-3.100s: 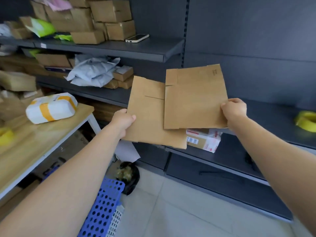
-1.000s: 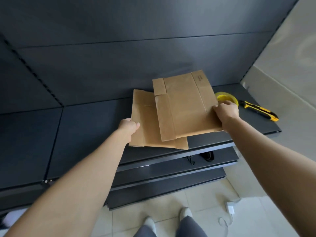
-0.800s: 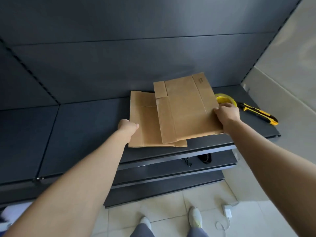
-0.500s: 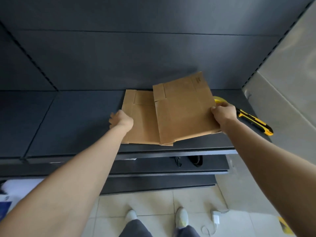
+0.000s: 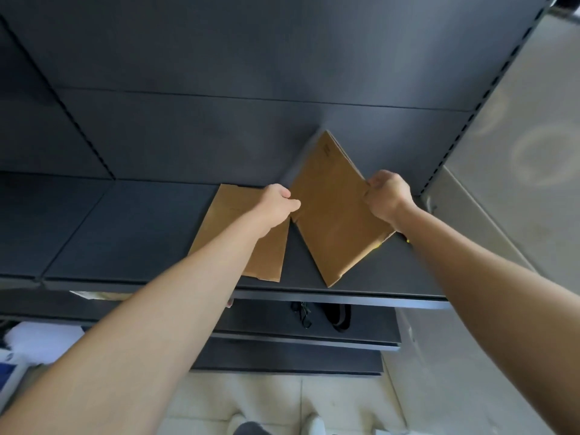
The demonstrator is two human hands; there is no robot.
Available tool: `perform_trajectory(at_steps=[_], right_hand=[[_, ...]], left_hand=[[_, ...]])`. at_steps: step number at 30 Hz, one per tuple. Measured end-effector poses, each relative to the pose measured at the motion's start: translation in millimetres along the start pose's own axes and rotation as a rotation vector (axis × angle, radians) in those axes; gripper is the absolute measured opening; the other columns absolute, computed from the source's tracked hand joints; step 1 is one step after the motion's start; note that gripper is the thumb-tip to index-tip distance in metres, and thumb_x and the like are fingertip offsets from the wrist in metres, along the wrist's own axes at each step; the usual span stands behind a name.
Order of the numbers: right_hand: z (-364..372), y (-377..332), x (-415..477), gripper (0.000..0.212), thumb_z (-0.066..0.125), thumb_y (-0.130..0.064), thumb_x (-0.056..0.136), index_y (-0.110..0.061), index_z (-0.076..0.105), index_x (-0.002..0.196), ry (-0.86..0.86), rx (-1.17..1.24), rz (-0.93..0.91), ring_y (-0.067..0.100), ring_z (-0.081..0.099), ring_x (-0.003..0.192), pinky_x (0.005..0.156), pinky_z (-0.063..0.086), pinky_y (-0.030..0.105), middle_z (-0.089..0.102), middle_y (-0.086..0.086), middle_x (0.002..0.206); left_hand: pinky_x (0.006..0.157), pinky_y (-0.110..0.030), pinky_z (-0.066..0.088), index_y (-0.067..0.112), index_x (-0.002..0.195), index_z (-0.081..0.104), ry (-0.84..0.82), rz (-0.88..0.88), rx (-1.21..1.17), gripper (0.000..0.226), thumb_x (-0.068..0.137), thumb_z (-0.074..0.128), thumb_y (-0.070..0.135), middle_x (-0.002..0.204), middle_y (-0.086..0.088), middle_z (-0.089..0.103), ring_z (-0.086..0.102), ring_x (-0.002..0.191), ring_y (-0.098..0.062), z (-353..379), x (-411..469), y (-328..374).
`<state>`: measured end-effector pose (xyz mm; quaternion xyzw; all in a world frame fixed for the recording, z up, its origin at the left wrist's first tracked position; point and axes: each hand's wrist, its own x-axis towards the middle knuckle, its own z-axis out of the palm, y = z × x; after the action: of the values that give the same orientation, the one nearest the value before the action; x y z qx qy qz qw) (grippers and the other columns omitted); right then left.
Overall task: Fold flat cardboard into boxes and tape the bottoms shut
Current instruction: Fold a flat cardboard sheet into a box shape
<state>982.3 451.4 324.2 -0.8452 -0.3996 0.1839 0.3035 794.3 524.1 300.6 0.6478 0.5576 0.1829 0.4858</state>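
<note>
Early stage: L hand and R hand each pinch an opp. edge of one flat cardboard blank, tilted over the dark shelf, 2nd blank lying flat alongside, no box formed, nothing taped yet.

Nothing here reads clearly; the small dark stamp near the top of the tilted brown flat cardboard sheet is too blurred.

Bare forearms, grey trousers, white shoes
</note>
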Motion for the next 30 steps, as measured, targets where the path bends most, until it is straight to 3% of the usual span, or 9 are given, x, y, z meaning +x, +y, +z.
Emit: perform_trajectory(at_steps=[4, 10, 13, 16, 22, 27, 30], right_hand=[[-3.9, -15.7, -3.5, 0.014, 0.059, -0.003, 0.081, -0.012, 0.06, 0.092, -0.075, -0.06, -0.073, 0.029, 0.059, 0.093, 0.071, 0.047, 0.029, 0.061, 0.008, 0.098], [-7.3, -25.8, -10.3, 0.021, 0.072, -0.013, 0.077, -0.018, 0.059, 0.093, -0.24, -0.102, -0.085, 0.011, 0.053, 0.07, 0.055, 0.038, 0.023, 0.055, -0.004, 0.083], [-10.4, -23.7, -14.9, 0.025, 0.073, -0.024, 0.079, -0.023, 0.056, 0.097, -0.304, -0.092, -0.055, 0.014, 0.054, 0.078, 0.065, 0.041, 0.027, 0.054, -0.007, 0.085], [-14.7, -22.6, -19.5, 0.022, 0.073, -0.022, 0.079, -0.025, 0.058, 0.095, -0.362, -0.094, -0.032, 0.013, 0.057, 0.079, 0.06, 0.045, 0.026, 0.06, -0.002, 0.093], [-23.8, -18.3, -26.4, 0.019, 0.072, -0.016, 0.076, -0.028, 0.058, 0.081, -0.405, -0.178, -0.041, 0.013, 0.057, 0.072, 0.052, 0.039, 0.021, 0.061, -0.002, 0.086], [-37.2, -14.1, -24.8, 0.022, 0.07, -0.008, 0.074, -0.025, 0.056, 0.073, -0.399, -0.334, -0.064, 0.016, 0.054, 0.072, 0.058, 0.04, 0.025, 0.061, 0.001, 0.088], [-39.8, -13.9, -20.9, 0.021, 0.07, -0.01, 0.075, -0.026, 0.058, 0.077, -0.416, -0.38, -0.071, 0.019, 0.057, 0.083, 0.068, 0.045, 0.028, 0.062, 0.0, 0.096]], left_hand=[[0.095, -0.031, 0.039, 0.014, 0.146, 0.029, -0.014, 0.017, -0.082, 0.066, 0.091, 0.062, 0.03, 0.145, -0.006, 0.04, 0.049, 0.12, -0.024, -6.9, 1.6, 12.5], [0.112, -0.046, 0.031, 0.022, 0.152, 0.001, -0.069, 0.062, -0.129, 0.095, 0.086, 0.067, 0.038, 0.158, -0.005, 0.016, 0.033, 0.138, -0.029, -11.8, 3.6, 26.3], [0.114, -0.044, 0.026, 0.027, 0.152, -0.006, -0.082, 0.094, -0.108, 0.103, 0.084, 0.07, 0.039, 0.161, -0.001, 0.002, 0.021, 0.144, -0.025, -12.7, 4.8, 31.3], [0.113, -0.044, 0.023, 0.026, 0.152, -0.008, -0.093, 0.11, -0.097, 0.105, 0.084, 0.07, 0.039, 0.161, -0.002, -0.004, 0.014, 0.146, -0.024, -11.7, 7.0, 36.9], [0.113, -0.044, 0.024, 0.026, 0.151, -0.014, -0.122, 0.073, -0.055, 0.109, 0.084, 0.071, 0.037, 0.161, -0.004, -0.007, 0.016, 0.145, -0.027, 2.2, 6.8, 41.4], [0.112, -0.046, 0.026, 0.028, 0.152, -0.011, -0.102, 0.032, -0.079, 0.105, 0.085, 0.068, 0.04, 0.161, -0.003, -0.004, 0.019, 0.144, -0.029, 7.8, 10.5, 45.6], [0.113, -0.048, 0.026, 0.026, 0.152, -0.012, -0.082, -0.015, -0.105, 0.103, 0.086, 0.067, 0.039, 0.161, -0.004, -0.004, 0.02, 0.144, -0.031, 10.3, 12.3, 45.8]])
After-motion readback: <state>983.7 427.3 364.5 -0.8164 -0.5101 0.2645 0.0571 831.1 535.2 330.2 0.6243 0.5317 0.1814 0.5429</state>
